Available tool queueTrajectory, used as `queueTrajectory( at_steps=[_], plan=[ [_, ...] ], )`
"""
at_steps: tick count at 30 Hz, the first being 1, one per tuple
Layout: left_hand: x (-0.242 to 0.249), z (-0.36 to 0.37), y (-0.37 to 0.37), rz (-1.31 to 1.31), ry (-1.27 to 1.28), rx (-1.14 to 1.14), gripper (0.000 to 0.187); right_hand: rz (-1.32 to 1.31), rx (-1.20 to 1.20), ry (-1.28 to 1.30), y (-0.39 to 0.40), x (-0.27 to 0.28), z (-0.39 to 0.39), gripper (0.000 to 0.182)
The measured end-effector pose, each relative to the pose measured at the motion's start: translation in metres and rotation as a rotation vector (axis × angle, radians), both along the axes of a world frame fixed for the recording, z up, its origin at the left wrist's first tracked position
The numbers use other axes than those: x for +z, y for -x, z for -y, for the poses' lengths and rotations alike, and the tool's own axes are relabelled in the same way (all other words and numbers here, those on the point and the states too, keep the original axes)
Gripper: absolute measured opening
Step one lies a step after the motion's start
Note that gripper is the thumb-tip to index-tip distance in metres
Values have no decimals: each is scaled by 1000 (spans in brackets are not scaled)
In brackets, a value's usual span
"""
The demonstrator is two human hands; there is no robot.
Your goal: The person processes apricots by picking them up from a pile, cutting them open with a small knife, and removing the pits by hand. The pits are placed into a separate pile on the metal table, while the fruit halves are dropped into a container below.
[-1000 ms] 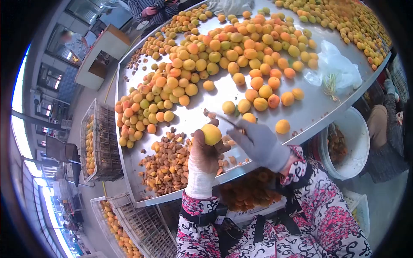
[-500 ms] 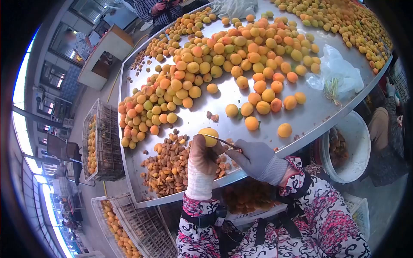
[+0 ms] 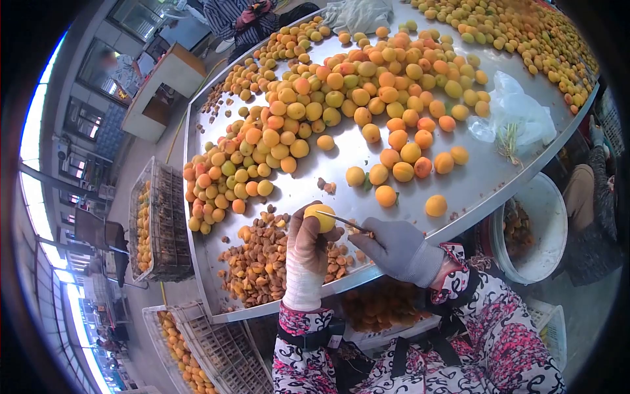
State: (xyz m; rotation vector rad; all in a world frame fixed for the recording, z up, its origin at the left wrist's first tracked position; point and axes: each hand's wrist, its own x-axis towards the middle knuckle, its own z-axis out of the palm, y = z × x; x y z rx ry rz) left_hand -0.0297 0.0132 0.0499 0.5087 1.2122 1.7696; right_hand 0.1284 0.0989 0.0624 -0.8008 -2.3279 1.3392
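Note:
My left hand (image 3: pixel 307 253), in a stained white glove, holds a yellow apricot (image 3: pixel 319 218) above the table's near edge. In my right hand (image 3: pixel 400 251), gloved in grey, is a small knife (image 3: pixel 344 221), its blade lying against the apricot. Beneath and left of my left hand lies a heap of brown apricot pits (image 3: pixel 252 262). Beyond both hands, a large pile of whole apricots (image 3: pixel 289 111) spreads over the metal table (image 3: pixel 315 164), with several loose apricots nearer to me.
A clear plastic bag (image 3: pixel 518 115) with green stems lies at the right. A white bucket (image 3: pixel 538 230) stands below the table's right edge. Crates of apricots (image 3: pixel 167 226) stand at the left. Another person (image 3: pixel 239 23) is at the far side.
The apricot in my left hand has turned and sits slightly lower, with the knife blade lying across more of its face. The view has shifted a little.

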Motion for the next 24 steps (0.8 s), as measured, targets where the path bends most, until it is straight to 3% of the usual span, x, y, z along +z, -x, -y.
queueTrajectory(
  at_steps=[15,24],
  plan=[
    [4,-2,-4,-160,20,162,40,19,0,-114,-7,2,2,33],
    [15,1,-9,-290,18,96,47,28,72,-112,-13,12,-10,33]
  ],
)
